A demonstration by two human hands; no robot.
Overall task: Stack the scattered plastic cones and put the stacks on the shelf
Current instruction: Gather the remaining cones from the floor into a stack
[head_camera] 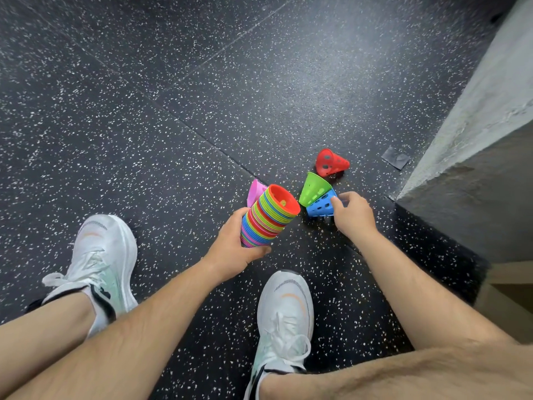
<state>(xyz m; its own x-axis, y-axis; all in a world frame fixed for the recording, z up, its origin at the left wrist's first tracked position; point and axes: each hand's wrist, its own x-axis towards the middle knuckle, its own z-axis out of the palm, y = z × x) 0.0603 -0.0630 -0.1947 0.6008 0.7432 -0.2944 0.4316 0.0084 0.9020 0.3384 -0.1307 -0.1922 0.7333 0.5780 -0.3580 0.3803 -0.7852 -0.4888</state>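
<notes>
Two shoes (pixel 106 255), one stack (pixel 268 220) in left hand (pixel 233 252), four cones (pixel 331 163)

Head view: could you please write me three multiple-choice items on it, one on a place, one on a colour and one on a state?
1. Where does the loose red cone lie? A. on the floor beyond the green cone; B. on a shelf; C. on a white shoe.
2. What colour is the cone that the right hand pinches? A. yellow; B. blue; C. black.
3. What is the left hand doing? A. hanging empty; B. gripping the cone stack; C. pressing a wall.
Key: 1 A, it lies on its side on the floor; 2 B, the fingers hold the blue cone at its rim; 3 B, the fingers wrap the stack's lower end.
</notes>
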